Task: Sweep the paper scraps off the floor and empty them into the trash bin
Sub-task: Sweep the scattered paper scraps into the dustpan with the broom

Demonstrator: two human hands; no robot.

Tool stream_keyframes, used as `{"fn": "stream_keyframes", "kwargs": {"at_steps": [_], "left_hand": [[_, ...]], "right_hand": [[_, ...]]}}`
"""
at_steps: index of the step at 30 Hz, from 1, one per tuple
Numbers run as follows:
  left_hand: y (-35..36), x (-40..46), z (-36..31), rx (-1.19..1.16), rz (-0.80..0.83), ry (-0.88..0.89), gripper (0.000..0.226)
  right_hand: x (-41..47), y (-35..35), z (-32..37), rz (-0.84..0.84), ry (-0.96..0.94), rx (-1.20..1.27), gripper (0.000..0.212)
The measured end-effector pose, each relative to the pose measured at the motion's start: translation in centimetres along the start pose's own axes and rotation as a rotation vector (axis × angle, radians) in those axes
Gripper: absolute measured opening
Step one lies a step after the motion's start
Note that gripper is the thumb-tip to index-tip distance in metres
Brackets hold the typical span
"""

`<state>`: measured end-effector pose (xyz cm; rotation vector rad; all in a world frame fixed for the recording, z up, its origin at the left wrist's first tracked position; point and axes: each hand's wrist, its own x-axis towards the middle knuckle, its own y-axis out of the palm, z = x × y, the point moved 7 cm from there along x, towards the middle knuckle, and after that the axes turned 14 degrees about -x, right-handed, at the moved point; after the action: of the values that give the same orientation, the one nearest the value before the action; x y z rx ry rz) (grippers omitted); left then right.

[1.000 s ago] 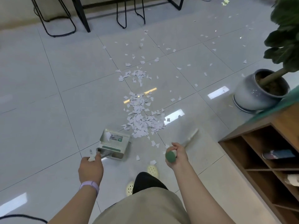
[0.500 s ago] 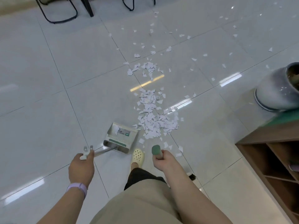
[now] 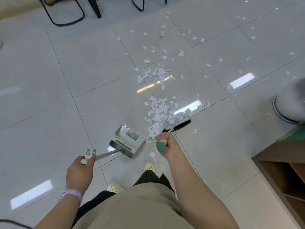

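Pot (image 3: 287, 103) blurred and cut off at right, broom (image 3: 179, 123) bristles half buried under scraps (image 3: 162, 115)

Our right hand (image 3: 166, 144) has swung the broom head (image 3: 180, 123) out to the far right edge of the paper scraps (image 3: 162, 117); half a second ago the head was out of sight. The near heap now sits bunched against the bristles, closer to the dustpan (image 3: 127, 140), whose mouth has turned a little toward it.
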<state>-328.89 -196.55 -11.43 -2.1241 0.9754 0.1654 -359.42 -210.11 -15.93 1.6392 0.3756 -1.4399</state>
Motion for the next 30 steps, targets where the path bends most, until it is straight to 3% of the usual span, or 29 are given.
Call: {"fn": "stream_keyframes", "kwargs": {"at_steps": [3,5,8,12,17,23,30], "left_hand": [[0.7,2.1,-0.5,-0.009,0.020,-0.014,0.039],[0.9,3.8,-0.6,-0.022,0.030,-0.028,0.042],[1.1,7.1,-1.2,-0.038,0.046,-0.041,0.041],[0.9,12.5,-3.5,-0.062,0.117,-0.010,0.038],[0.1,18.8,-5.4,-0.086,0.217,0.012,0.042],[0.7,21.7,-7.2,-0.049,0.338,0.025,0.041],[1.5,22.9,-7.9,0.043,0.469,0.094,0.050]], "right_hand": [[1.3,0.2,1.2,0.102,-0.026,0.252,0.038],[1.5,0.6,1.8,0.103,-0.069,0.248,0.033],[1.1,2.1,1.9,0.148,-0.114,0.171,0.046],[0.6,3.3,0.6,0.077,-0.189,0.290,0.033],[-1.1,5.1,-4.4,0.124,-0.289,0.442,0.066],[-3.9,4.7,-11.1,-0.027,-0.397,0.766,0.021],[-6.5,2.9,-19.5,-0.299,-0.390,0.900,0.016]]}}
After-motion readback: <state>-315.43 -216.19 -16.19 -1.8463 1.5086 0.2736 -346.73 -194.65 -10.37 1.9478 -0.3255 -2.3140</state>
